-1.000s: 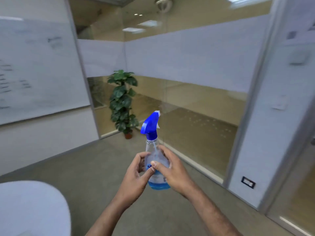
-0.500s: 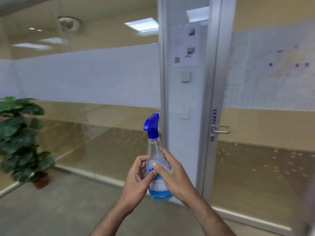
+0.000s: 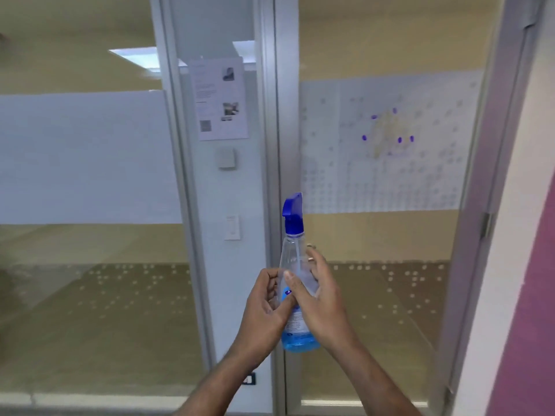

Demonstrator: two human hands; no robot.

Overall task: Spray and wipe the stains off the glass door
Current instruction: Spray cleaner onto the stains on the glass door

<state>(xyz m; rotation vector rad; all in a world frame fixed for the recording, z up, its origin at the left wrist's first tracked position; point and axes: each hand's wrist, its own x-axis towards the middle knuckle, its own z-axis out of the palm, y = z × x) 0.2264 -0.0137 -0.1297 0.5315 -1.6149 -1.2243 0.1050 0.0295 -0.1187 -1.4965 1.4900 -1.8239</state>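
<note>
A clear spray bottle [image 3: 292, 250] with a blue trigger head and a little blue liquid at the bottom stands upright in front of me. My left hand [image 3: 264, 310] and my right hand [image 3: 321, 304] both wrap around its body. Straight ahead is the glass door [image 3: 381, 235] in a grey frame, with a frosted dotted band. On that band sit purple dots and a yellowish smear, the stains [image 3: 387, 133], up and to the right of the bottle. The door handle is mostly hidden behind the bottle and my right hand.
Left of the door a grey-white pillar [image 3: 222, 190] carries a paper notice [image 3: 218, 99], a small box and a switch. Further left runs a glass partition [image 3: 87, 157] with a frosted band. A pink wall [image 3: 528, 265] stands at the right edge.
My view has swung right, from the plant and the partition to the glass door, which now fills the frame. Both hands keep the same hold on the bottle.
</note>
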